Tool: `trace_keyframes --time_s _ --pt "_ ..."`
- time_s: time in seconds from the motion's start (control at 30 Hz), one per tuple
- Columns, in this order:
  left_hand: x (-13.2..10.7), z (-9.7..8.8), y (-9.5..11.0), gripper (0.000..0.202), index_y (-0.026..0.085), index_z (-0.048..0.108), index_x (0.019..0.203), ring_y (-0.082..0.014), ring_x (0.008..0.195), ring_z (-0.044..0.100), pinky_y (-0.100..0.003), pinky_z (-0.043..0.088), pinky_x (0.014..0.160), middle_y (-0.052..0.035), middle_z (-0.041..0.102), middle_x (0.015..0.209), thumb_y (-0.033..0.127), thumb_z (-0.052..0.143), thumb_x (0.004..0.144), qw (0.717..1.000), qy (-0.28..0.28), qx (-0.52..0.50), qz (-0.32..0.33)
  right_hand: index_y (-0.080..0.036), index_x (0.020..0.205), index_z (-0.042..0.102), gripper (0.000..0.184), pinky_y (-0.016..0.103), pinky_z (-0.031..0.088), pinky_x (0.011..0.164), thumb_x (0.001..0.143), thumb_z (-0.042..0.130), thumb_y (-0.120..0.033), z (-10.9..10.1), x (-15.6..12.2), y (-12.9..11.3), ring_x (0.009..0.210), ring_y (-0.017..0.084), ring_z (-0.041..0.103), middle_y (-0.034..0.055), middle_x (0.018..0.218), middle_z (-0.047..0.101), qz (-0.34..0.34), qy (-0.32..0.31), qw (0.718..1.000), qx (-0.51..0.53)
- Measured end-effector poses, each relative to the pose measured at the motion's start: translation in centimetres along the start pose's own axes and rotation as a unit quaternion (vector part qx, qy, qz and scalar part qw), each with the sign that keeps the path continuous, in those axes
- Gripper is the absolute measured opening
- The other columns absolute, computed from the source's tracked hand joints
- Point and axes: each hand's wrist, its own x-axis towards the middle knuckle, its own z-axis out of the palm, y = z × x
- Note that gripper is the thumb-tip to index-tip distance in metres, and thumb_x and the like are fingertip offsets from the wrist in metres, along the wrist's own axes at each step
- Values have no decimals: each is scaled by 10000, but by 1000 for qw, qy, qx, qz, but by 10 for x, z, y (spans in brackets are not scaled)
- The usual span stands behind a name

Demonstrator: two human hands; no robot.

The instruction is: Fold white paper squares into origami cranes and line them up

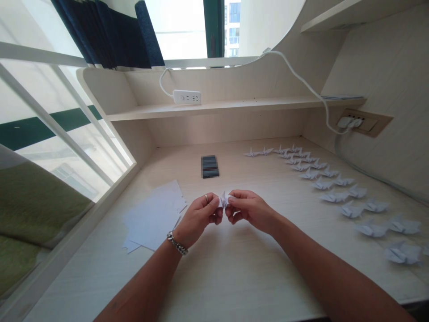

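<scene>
My left hand (199, 216) and my right hand (250, 208) meet above the light wooden desk (234, 277), pinching a small folded white paper piece (224, 200) between their fingertips. Much of that paper is hidden by my fingers. A ring and a chain bracelet (177, 243) are on my left hand and wrist. Just left of that hand lies a loose pile of white paper sheets (152, 217). To the right, several white origami cranes (330, 188) stand in two long rows running toward the back of the desk.
A dark, blurred rectangular object (210, 167) lies on the desk behind my hands. A white power strip (187, 97) sits on a shelf (234, 106) above. A white cable runs to a wall socket (360, 123) on the right. A glass panel (60, 134) borders the left.
</scene>
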Motion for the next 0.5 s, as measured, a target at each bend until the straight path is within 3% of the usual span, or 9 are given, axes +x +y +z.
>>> trace_keyframes --time_s 0.1,0.2,0.4,0.5 --pt "-1 1 0 278 156 486 716 -99 586 504 -241 403 583 2 555 661 370 629 823 997 -14 -75 -6 -141 753 585 216 251 464 574 829 631 -338 0 0 0 592 121 599 26 692 635 -4 -4 999 47" --pt "-1 1 0 271 159 487 720 -104 580 511 -245 405 580 -3 565 652 369 620 828 996 -17 -83 -19 -139 744 588 215 255 466 579 824 639 -332 0 1 0 589 122 596 26 681 634 -8 -4 999 49" --pt "1 1 -1 332 155 505 699 -111 537 492 -249 381 531 -14 562 606 441 550 863 997 6 76 -14 -144 726 581 226 260 460 575 819 636 -343 -2 1 2 588 128 595 25 670 634 -1 0 1000 -15" --pt "1 1 -2 342 156 502 695 -105 528 480 -247 375 527 -7 555 597 452 550 860 995 4 101 -2 -149 714 570 230 258 453 569 821 630 -343 -3 1 1 591 130 592 24 665 629 7 -4 999 -33"
